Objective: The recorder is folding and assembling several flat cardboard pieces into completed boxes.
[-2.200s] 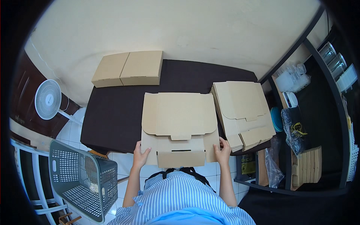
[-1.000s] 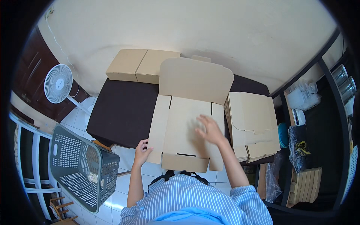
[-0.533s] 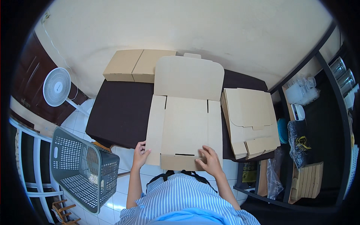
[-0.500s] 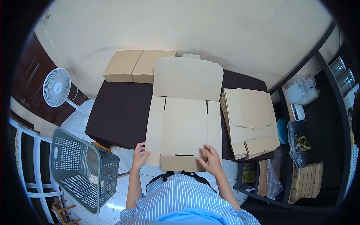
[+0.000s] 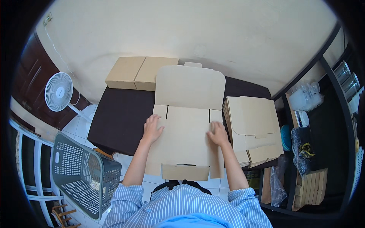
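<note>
Loosely splayed and gripping nothing, the left hand (image 5: pixel 153 129) and right hand (image 5: pixel 218 133) lie over the sides of an unfolded cardboard box (image 5: pixel 186 138), spread on the dark-covered tabletop (image 5: pixel 119 117), its near end overhanging, beside a stack of flattened boxes (image 5: pixel 258 119).

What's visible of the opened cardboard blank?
The cardboard blank is tan, creased into panels, with dark slots and a rounded far flap ending in a small tab. It lies opened out on the dark-covered table, its near end overhanging the edge. The left hand is on its left panel, the right hand on its right.
</note>
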`<state>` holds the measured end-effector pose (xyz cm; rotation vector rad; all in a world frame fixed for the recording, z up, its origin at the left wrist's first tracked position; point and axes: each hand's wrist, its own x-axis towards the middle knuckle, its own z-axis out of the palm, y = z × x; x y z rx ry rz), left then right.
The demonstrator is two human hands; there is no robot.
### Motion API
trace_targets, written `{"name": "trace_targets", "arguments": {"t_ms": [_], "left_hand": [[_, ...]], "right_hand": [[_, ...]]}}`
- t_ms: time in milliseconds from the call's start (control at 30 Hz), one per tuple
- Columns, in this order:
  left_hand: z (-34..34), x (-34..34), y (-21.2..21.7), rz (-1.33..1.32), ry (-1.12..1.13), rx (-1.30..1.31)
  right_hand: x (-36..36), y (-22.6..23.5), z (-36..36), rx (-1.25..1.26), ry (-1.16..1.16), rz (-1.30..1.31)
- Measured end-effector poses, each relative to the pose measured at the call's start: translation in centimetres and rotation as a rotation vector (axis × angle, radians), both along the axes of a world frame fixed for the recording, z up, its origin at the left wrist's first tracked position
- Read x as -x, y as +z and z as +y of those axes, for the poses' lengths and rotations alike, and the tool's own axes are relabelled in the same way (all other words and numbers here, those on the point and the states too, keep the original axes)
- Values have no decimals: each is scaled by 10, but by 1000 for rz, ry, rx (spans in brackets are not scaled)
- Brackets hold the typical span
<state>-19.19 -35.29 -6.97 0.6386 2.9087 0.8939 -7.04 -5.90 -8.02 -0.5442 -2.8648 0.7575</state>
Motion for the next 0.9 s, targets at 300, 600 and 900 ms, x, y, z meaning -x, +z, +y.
{"name": "trace_targets", "arguments": {"t_ms": [300, 600, 900], "left_hand": [[34, 40, -13, -146, -5, 382], [6, 16, -28, -147, 106, 148], [-68, -144, -32, -137, 236, -189]], "right_hand": [[-13, -14, -10, -164, 64, -152], [-54, -15, -27, -7, 13, 59], [-164, 10, -71, 58, -230, 126]]}}
